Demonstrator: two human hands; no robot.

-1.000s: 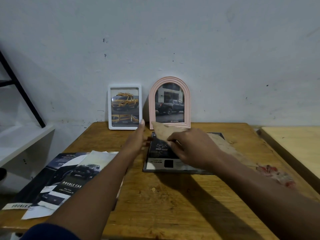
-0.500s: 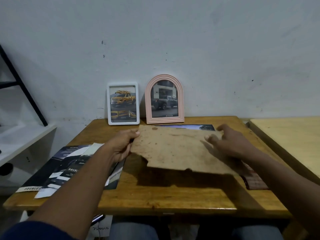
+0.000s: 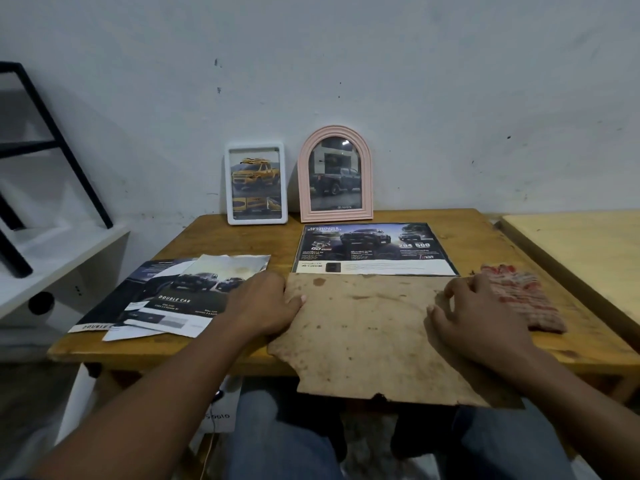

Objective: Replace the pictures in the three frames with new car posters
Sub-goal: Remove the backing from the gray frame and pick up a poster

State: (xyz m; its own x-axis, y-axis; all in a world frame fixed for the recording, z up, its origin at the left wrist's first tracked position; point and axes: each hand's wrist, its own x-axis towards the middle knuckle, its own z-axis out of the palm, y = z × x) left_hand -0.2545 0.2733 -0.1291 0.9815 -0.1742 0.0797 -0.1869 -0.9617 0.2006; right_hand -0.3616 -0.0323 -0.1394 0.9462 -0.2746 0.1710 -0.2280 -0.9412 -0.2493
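Both hands, left hand (image 3: 266,306) and right hand (image 3: 474,317), lie flat, fingers loosely apart, on the backing board (image 3: 363,337) (overhanging the bench (image 3: 242,233)).

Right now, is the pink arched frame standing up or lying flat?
Standing. The pink arched frame is upright at the table's back edge against the wall.

Wooden table (image 3: 398,344), worn top, back edge against wall. 12 o'clock: white rectangular frame (image 3: 256,183) and pink arched frame (image 3: 335,173), both upright. Centre: landscape car poster (image 3: 374,249) lying flat. 6 o'clock: stained brown board (image 3: 363,337), overhanging near edge. 9 o'clock: overlapping car brochures (image 3: 173,296). 3 o'clock: red-and-white knit glove (image 3: 523,299).
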